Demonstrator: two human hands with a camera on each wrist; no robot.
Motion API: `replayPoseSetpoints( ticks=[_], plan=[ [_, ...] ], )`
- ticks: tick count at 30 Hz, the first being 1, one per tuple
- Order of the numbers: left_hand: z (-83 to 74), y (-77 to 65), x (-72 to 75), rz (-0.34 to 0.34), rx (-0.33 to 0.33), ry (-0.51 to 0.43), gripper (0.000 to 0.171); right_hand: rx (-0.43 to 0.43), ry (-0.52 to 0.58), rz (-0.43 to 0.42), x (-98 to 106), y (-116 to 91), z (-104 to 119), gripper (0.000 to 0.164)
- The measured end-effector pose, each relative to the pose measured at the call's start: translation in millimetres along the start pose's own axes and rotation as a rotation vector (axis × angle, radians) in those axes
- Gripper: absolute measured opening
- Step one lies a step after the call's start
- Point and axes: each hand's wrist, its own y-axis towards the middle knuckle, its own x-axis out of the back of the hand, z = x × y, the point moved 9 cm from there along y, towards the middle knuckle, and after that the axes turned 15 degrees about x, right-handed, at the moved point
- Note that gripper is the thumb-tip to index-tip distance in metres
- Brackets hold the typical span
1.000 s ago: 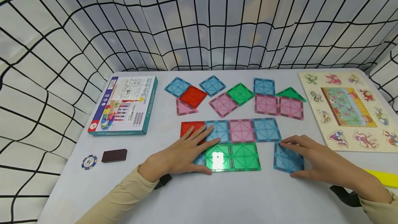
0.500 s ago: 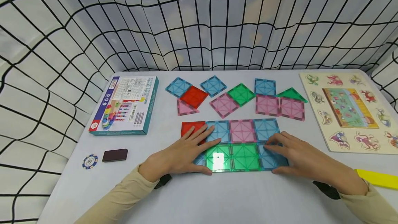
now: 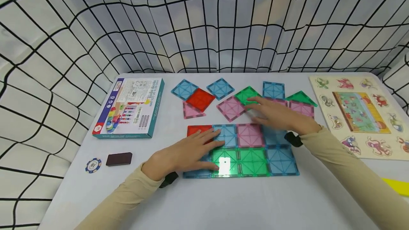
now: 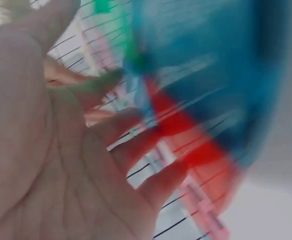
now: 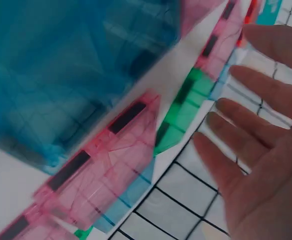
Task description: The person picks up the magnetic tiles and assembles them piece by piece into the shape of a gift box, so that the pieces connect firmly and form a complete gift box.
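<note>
Translucent magnetic tiles lie in a two-row block in the middle of the table. A red tile (image 3: 197, 129), blue tile (image 3: 225, 133), pink tile (image 3: 250, 135) and another blue one form the far row; green tiles (image 3: 254, 162) lie between blue ones in the near row. My left hand (image 3: 182, 155) rests spread over the block's left end, partly covering the red tile. My right hand (image 3: 279, 114) is over the loose tiles behind, its fingers straight and holding nothing. Its fingertips overlap the edge of a loose green square tile (image 3: 246, 93), close to a loose pink square tile (image 3: 231, 108).
More loose tiles, such as a red square (image 3: 200, 99) and a green triangle (image 3: 301, 97), lie along the back. A toy box (image 3: 127, 107), poker chip (image 3: 93, 165) and dark brown block (image 3: 119, 159) are left. A wooden puzzle board (image 3: 349, 136) and yellow object (image 3: 396, 186) lie right.
My right hand slid a blue square tile left against the near row's right green tile, let it go, and moved back over the loose tiles. My left hand stayed nearly still.
</note>
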Motion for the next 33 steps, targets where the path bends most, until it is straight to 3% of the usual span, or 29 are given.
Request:
replayPoseSetpoints(
  ticks=[5, 10, 14, 25, 33],
  plan=[
    [1.8, 22.6, 23.5, -0.019, 0.031, -0.013, 0.076, -0.054, 0.016, 0.084, -9, 9, -21, 0.06],
    [1.6, 61.5, 26.9, -0.024, 0.042, 0.026, 0.074, -0.075, 0.021, 0.093, -13, 9, -25, 0.065],
    [6.3, 75.7, 24.8, -0.012, 0.072, 0.067, 0.076, -0.08, 0.031, 0.111, -16, 12, -23, 0.066],
    [20.5, 57.0, 22.7, 0.03, 0.078, 0.031, 0.066, -0.089, 0.023, 0.107, -14, 15, -27, 0.067],
    [41.9, 48.7, 30.7, 0.029, 0.1, -0.099, 0.069, -0.075, 0.061, 0.093, -19, 17, -30, 0.069]
  ],
)
